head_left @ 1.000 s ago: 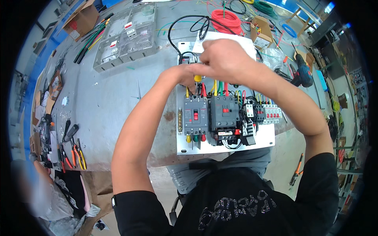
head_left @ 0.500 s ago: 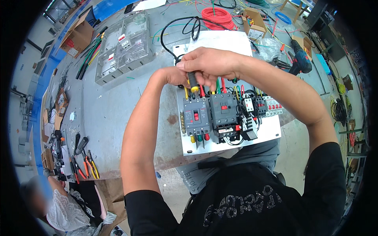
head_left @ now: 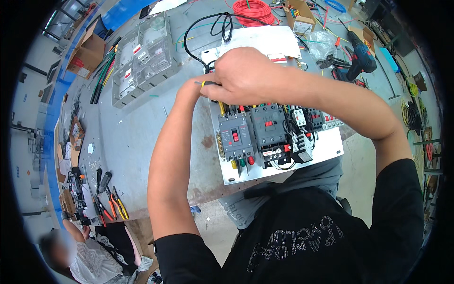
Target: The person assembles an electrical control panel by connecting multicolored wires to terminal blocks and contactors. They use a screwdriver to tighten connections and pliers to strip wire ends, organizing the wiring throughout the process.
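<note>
My right hand [head_left: 246, 73] is closed in a fist around a screwdriver [head_left: 210, 84], whose black and yellow part sticks out beside the thumb. Behind it, my left hand [head_left: 193, 89] reaches to the same spot, its fingers hidden by the right hand. Both hands are over the far left part of a white mounting plate [head_left: 326, 154]. Nearer to me on the plate stand a grey circuit breaker [head_left: 235, 136] with a red switch and a dark contactor [head_left: 268, 124]. Coloured wires run into their far ends, partly covered by my hand.
Clear plastic boxes [head_left: 165, 71] stand to the left, with pliers [head_left: 117, 203] at the near left edge. A red wire coil [head_left: 253, 13] and a carton [head_left: 299, 21] lie at the back. A cordless drill [head_left: 362, 59] lies right. Another person [head_left: 94, 255] is at lower left.
My right hand has turned and closed into a fist; the screwdriver's yellow handle end no longer points toward me. My left fingers have become hidden. The view has shifted slightly.
</note>
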`<state>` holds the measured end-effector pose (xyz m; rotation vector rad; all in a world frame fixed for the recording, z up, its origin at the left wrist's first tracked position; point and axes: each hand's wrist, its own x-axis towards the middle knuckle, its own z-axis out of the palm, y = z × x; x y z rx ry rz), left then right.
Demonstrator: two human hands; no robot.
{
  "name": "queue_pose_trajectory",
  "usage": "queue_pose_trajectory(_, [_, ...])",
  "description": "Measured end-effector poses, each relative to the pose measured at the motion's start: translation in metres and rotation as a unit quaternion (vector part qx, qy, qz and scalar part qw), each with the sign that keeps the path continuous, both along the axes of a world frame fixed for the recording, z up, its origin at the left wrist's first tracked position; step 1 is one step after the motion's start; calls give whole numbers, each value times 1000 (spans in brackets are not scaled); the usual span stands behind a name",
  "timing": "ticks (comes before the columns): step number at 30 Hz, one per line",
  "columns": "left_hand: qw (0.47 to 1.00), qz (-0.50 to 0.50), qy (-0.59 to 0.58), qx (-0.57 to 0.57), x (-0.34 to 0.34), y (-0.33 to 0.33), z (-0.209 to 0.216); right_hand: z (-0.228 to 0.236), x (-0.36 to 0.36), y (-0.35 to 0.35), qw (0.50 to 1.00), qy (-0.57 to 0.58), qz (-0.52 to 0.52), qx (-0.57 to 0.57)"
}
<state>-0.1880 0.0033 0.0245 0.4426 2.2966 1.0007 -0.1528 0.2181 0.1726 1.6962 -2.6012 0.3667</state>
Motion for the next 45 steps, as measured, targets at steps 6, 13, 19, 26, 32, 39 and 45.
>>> queue_pose_trajectory(6, [1000, 17, 0, -19, -1, -5, -1, 22, -17, 5, 978, -203, 7, 43])
queue_pose_trajectory(13, [999, 8, 8, -49, -5, -1, -8, 48, -16, 16, 959, -220, 171, 44])
queue_pose_trajectory(19, [997, 9, 9, -79, -6, 0, -10, 47, -25, 16, 961, 82, 258, 50])
queue_pose_trajectory(26, [994, 26, -13, -106, -12, 0, -16, 15, -10, -9, 996, -15, 63, 54])
queue_pose_trajectory(32, [982, -49, 40, -177, -9, 1, -10, 31, -12, 9, 967, -246, 30, 62])
queue_pose_trajectory(39, [983, -3, 28, -180, -11, 6, -17, 49, -11, 11, 934, -336, 57, 106])
queue_pose_trajectory(45, [982, 13, 26, -188, -10, 9, -17, 20, -3, 15, 813, -578, -67, -22])
